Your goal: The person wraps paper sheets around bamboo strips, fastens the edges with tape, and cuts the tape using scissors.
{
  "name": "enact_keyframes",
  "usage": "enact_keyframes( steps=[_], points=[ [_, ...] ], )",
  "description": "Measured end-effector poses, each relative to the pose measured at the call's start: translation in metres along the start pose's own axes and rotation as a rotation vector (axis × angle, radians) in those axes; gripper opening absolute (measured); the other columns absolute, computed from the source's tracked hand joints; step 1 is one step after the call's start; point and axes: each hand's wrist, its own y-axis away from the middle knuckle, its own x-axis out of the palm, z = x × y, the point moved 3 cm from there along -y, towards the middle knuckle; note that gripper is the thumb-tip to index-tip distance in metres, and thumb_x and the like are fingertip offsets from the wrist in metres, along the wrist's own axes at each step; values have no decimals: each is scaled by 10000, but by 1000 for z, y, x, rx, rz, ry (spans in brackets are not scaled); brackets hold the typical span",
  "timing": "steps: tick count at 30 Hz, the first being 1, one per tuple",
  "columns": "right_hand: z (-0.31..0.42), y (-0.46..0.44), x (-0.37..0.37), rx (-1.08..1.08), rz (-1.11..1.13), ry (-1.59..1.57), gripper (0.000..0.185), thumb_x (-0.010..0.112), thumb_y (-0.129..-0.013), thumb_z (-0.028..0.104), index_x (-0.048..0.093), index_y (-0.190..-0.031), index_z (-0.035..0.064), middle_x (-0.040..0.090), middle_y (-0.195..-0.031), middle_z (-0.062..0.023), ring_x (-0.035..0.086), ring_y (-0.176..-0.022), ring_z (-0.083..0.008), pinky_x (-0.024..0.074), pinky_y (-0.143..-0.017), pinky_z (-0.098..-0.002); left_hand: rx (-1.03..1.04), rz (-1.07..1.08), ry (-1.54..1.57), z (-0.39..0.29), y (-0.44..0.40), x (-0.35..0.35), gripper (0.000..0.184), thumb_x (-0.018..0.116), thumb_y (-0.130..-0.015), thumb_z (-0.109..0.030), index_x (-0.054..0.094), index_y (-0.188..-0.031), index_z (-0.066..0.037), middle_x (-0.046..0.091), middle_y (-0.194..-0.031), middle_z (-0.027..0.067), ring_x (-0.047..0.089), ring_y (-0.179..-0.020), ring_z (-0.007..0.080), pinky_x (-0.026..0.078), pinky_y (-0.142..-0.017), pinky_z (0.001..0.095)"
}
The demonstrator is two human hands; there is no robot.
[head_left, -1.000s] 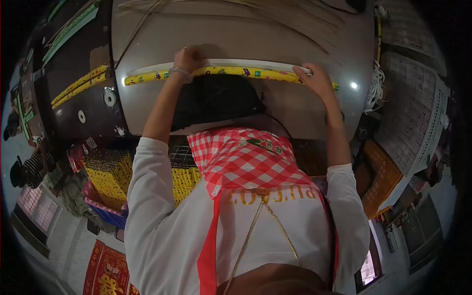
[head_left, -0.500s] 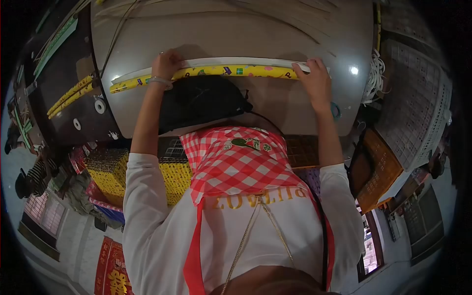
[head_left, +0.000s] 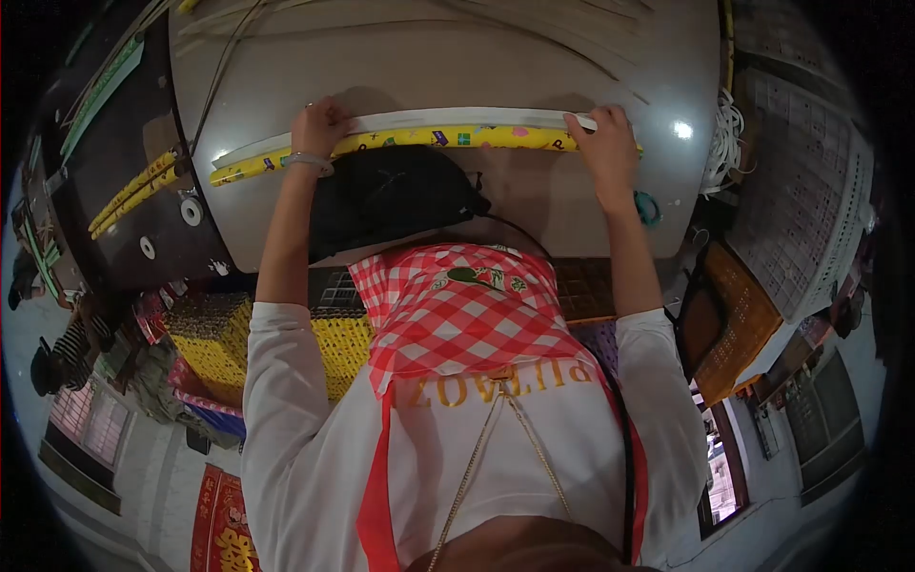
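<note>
A long yellow patterned roll lies across the table, with a white strip running along its far edge. Over the roll's left part is my left hand, its fingers curled down at the strip; what they pinch is too small to make out. Near the right end, my right hand has thumb and fingers around the roll and strip, pressing on them. A black bag lies on the near side of the roll, between my forearms.
Thin strips lie at the table's far side. Two yellow rolls and tape rings are on the dark table at left. White cord hangs at right. Stacked yellow goods and a person are at lower left.
The roll and my left hand have shifted left in view over the last second, along with the surroundings. My right hand now sits around the right end; its fingers barely move since half a second ago.
</note>
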Motion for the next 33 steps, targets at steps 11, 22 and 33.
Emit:
enact_keyframes(
  steps=[11, 22, 33],
  points=[
    [5, 1, 2, 20, -35, 33, 326, 633, -717, 326, 589, -762, 6, 547, -880, -127, 541, -801, -311, 441, -671, -389, -3, 23, 25, -7, 2, -4, 224, 719, -635, -213, 602, -784, -92, 639, -752, 49, 618, -710, 200, 475, -647, 307],
    [9, 1, 4, 112, 72, -21, 300, 626, -727, 278, 585, -850, 7, 522, -949, -124, 509, -904, -302, 446, -729, -398, -1, 15, 18, -5, 1, -4, 215, 719, -636, -204, 603, -778, -93, 639, -740, 48, 619, -685, 178, 475, -614, 299],
    [6, 1, 16, 127, -22, -41, 321, 662, -699, 271, 574, -835, -6, 519, -938, -140, 507, -889, -314, 440, -724, -399, -11, -32, -8, -3, 1, -1, 204, 717, -633, -187, 598, -757, -76, 638, -718, 50, 619, -683, 195, 481, -626, 300]
  ],
)
